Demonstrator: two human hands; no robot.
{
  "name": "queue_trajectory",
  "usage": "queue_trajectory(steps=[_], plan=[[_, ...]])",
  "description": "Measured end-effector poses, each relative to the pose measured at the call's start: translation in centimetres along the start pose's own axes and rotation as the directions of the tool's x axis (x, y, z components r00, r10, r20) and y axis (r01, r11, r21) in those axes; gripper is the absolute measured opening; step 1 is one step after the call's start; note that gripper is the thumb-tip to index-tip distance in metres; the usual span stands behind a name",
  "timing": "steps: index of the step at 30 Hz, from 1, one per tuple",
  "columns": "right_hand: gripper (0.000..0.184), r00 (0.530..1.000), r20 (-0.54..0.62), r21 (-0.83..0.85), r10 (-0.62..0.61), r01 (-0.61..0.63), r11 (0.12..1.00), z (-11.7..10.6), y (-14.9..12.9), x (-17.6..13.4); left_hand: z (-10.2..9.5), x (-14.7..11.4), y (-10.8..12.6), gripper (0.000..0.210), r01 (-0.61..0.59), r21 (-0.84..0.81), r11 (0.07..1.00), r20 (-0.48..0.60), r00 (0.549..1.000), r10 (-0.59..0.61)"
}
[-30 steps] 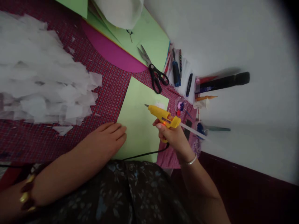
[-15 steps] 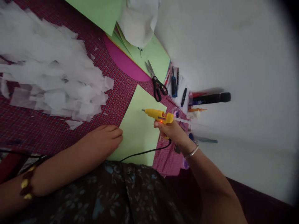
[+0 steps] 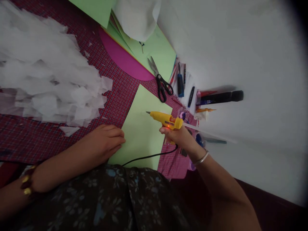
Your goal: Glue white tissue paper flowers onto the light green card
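My right hand (image 3: 178, 136) is closed round the grip of a yellow hot glue gun (image 3: 165, 119), whose small light glows red. Its metal nozzle points left over a pale green sheet of paper (image 3: 141, 141), and a clear glue stick (image 3: 204, 131) sticks out of its back. A black cord (image 3: 146, 157) runs from the handle towards my body. At the sheet's left edge rests my left hand (image 3: 106, 142), holding nothing, its fingers lying loosely outstretched with the tips touching the paper.
Cut white paper pieces (image 3: 53, 77) are heaped on the checked cloth at left. Black-handled scissors (image 3: 160, 80) lie beyond the sheet, partly on green papers (image 3: 166, 51). A blue-handled cutter (image 3: 180, 84), pens and a black brush (image 3: 221, 98) sit by the wall (image 3: 260, 80).
The glue gun and my right hand have shifted slightly to the right. My left hand has moved a little left, still at the sheet's edge. The view has shifted slightly.
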State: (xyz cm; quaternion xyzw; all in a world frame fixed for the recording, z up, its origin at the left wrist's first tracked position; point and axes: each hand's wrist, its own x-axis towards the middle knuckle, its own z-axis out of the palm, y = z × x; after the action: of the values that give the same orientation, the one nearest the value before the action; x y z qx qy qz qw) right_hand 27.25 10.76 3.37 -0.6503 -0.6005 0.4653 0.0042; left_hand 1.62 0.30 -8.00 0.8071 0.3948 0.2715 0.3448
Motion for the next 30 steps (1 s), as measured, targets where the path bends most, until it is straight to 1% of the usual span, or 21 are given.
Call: queue_trajectory(steps=[4, 6, 9, 12, 16, 18, 21, 24, 26, 30], plan=[[0.030, 1.000, 0.030, 0.094, 0.003, -0.006, 0.996, -0.3, -0.5, -0.3, -0.2, 0.1, 0.0, 0.024, 0.006, -0.025, 1.000, -0.003, 1.000, -0.006], [0.030, 0.999, 0.034, 0.104, 0.002, -0.006, 0.995, -0.4, -0.3, -0.2, -0.3, 0.2, 0.0, 0.024, 0.007, -0.033, 0.999, -0.009, 1.000, -0.007], [0.034, 1.000, 0.019, 0.080, 0.005, -0.007, 0.997, -0.3, 0.2, 0.2, -0.3, 0.3, 0.0, 0.024, 0.002, -0.045, 0.999, -0.019, 1.000, -0.003], [0.034, 1.000, -0.008, 0.040, -0.017, 0.017, 0.999, -0.1, 0.7, 0.6, -0.4, 0.4, 0.0, 0.024, 0.003, -0.050, 0.999, -0.022, 1.000, -0.004], [0.033, 0.999, 0.006, 0.013, -0.044, 0.044, 0.999, -0.1, 1.0, 0.7, -0.4, 0.4, 0.0, 0.024, 0.001, -0.052, 0.999, -0.019, 1.000, -0.002], [0.033, 0.999, 0.035, 0.013, -0.029, 0.029, 1.000, -0.2, 0.8, 0.5, -0.5, 0.5, 0.0, 0.025, 0.006, -0.054, 0.999, -0.018, 1.000, -0.007], [0.029, 0.996, 0.080, 0.047, 0.028, -0.032, 0.998, -0.4, 0.3, 0.2, -0.6, 0.5, 0.1, 0.025, 0.018, -0.064, 0.998, -0.018, 1.000, -0.019], [0.027, 0.995, 0.054, 0.071, 0.081, -0.085, 0.994, -0.5, 0.2, 0.1, -0.6, 0.5, 0.1, 0.025, 0.020, -0.070, 0.997, -0.017, 1.000, -0.021], [0.025, 0.997, 0.030, 0.042, 0.071, -0.072, 0.997, -0.4, 0.5, 0.3, -0.6, 0.5, 0.1, 0.025, 0.019, -0.071, 0.997, -0.015, 1.000, -0.020], [0.030, 1.000, 0.030, -0.033, -0.001, 0.002, 0.999, -0.1, 1.6, 0.8, -0.6, 0.5, 0.1, 0.025, 0.013, -0.066, 0.998, -0.011, 1.000, -0.014]])
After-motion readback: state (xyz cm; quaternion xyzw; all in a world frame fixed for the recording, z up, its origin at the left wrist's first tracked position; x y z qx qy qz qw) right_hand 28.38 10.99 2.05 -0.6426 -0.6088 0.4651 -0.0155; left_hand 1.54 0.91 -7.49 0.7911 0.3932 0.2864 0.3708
